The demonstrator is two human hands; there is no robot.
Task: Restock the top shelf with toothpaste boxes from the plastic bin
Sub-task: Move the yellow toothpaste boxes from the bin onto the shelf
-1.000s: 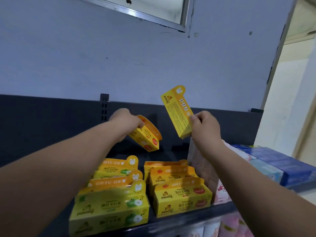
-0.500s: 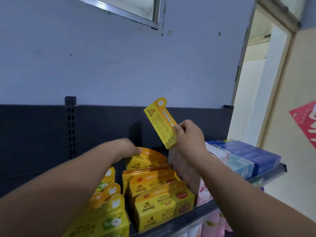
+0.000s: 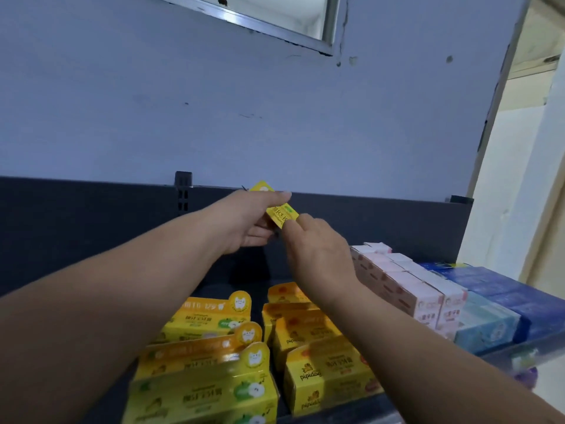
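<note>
A yellow toothpaste box (image 3: 279, 212) is held in the air above the back of the top shelf (image 3: 351, 416). My left hand (image 3: 249, 223) grips its upper part, thumb across the top and fingers underneath. My right hand (image 3: 318, 255) pinches its lower end from the right. Below, rows of yellow toothpaste boxes lie on the shelf: green-apple ones (image 3: 201, 390) at the left, orange-marked ones (image 3: 321, 371) in the middle. The plastic bin is out of view.
Pink-and-white boxes (image 3: 406, 289) stand right of the yellow rows, then light blue boxes (image 3: 486, 322) and dark blue boxes (image 3: 519, 292). A dark back panel (image 3: 76, 228) runs behind the shelf below a grey wall. A doorway (image 3: 529, 148) opens at the right.
My left hand let go of the box it set on the shelf and rose to grip the box my right hand holds. That box has swung lower and toward the middle.
</note>
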